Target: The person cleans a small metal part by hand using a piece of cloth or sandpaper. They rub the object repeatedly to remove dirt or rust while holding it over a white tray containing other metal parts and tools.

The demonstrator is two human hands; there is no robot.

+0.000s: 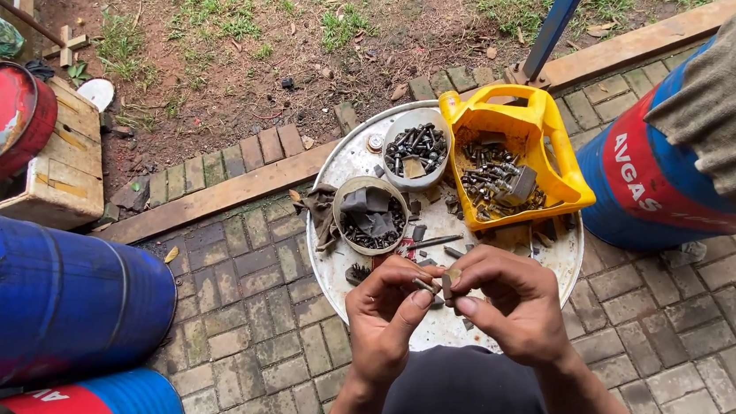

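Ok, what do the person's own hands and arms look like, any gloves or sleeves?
Both are bare. The left hand and right hand wear no gloves, and no rings, watch or wristbands show. The forearms are uncovered to the bottom edge of the picture, with no sleeves in sight. The fingernails are short, and the fingertips look smudged with dark grime.

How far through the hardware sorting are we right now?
Looks partway, as far as one view tells. Done: the white bowl, the round tin and the yellow cut container already hold bolts and nuts. In hand: the left hand and right hand pinch a small bolt between the fingertips. Left: loose pieces lie scattered on the round metal tray.
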